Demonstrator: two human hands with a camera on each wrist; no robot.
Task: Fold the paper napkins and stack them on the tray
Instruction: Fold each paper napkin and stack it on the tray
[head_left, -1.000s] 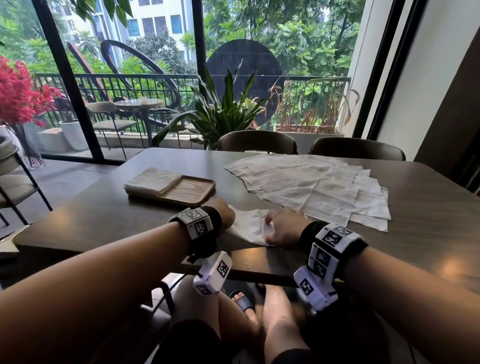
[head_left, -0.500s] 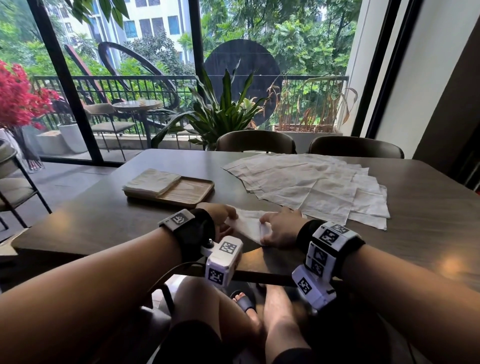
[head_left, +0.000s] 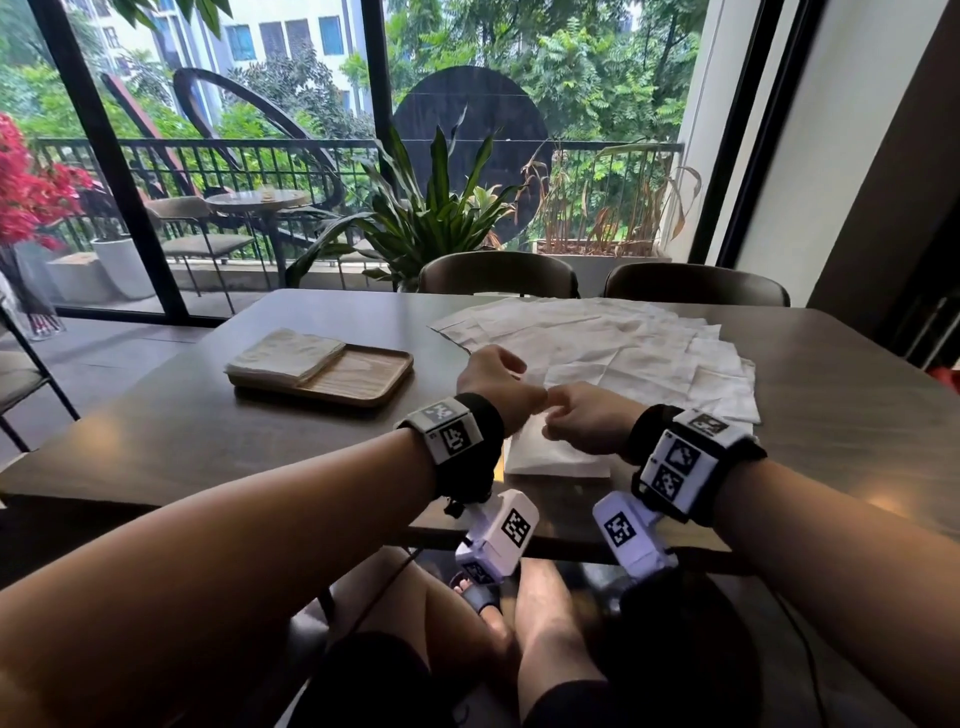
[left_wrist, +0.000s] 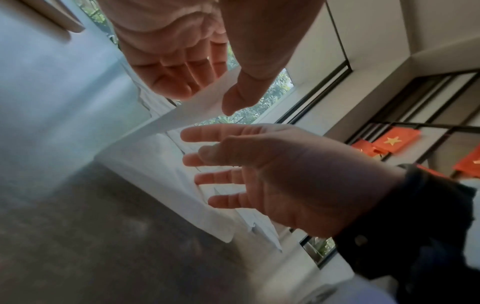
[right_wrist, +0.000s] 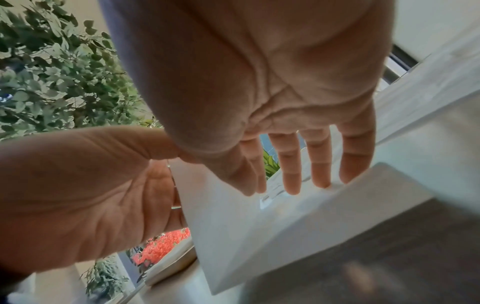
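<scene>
A white napkin (head_left: 556, 457) lies part-folded at the table's near edge. My left hand (head_left: 498, 384) hovers over it and pinches a raised flap of the napkin (left_wrist: 187, 115) between thumb and fingers (left_wrist: 182, 90). Close to its right, my right hand (head_left: 576, 421) has straight fingers; in the right wrist view its fingertips (right_wrist: 319, 183) touch the napkin (right_wrist: 233, 236). The left hand (right_wrist: 91, 185) holds the flap's edge there too. A wooden tray (head_left: 363, 379) sits to the left with a stack of folded napkins (head_left: 285, 356) on its left half.
A spread of unfolded napkins (head_left: 623, 348) covers the table beyond my hands. Two dark chairs (head_left: 498, 275) (head_left: 696, 286) stand at the far side. The dark table (head_left: 208, 441) has bare surface between tray and near edge.
My left hand has lifted from the napkin's left side and swung right with the flap, meeting the right hand. The right hand has stayed on the napkin.
</scene>
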